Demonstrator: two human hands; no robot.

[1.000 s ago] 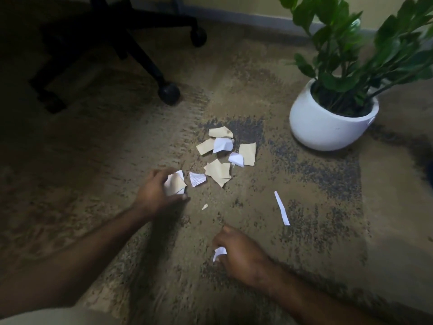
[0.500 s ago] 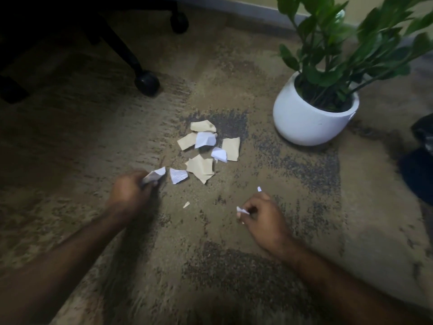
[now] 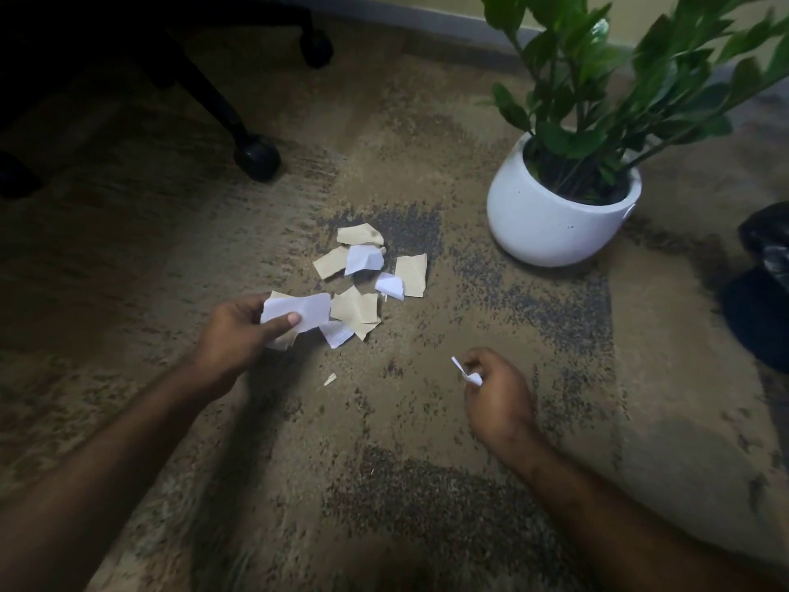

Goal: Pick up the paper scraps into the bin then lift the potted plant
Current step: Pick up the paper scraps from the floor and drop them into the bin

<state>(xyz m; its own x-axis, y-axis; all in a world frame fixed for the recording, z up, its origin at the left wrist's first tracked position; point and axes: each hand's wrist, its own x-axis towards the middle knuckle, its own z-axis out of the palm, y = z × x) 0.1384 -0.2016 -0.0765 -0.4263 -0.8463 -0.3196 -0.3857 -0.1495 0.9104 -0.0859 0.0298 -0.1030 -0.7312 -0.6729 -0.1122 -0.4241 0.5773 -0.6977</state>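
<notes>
Several tan and white paper scraps (image 3: 367, 271) lie in a loose pile on the carpet in the middle of the view. My left hand (image 3: 239, 335) is closed on a few white scraps (image 3: 307, 311) at the pile's near left edge. My right hand (image 3: 497, 395) is closed on a thin white paper strip (image 3: 465, 373), to the right of and nearer than the pile. One tiny tan scrap (image 3: 329, 379) lies alone between my hands. The potted plant (image 3: 555, 215), green leaves in a round white pot, stands at the upper right.
A black office chair base with castors (image 3: 256, 158) stands at the upper left. A dark bag-like object (image 3: 764, 288) sits at the right edge; I cannot tell whether it is the bin. A wall skirting runs along the top.
My right hand took the thin white strip off the carpet and holds it. My left hand shifted right toward the pile with more white paper in its grip.
</notes>
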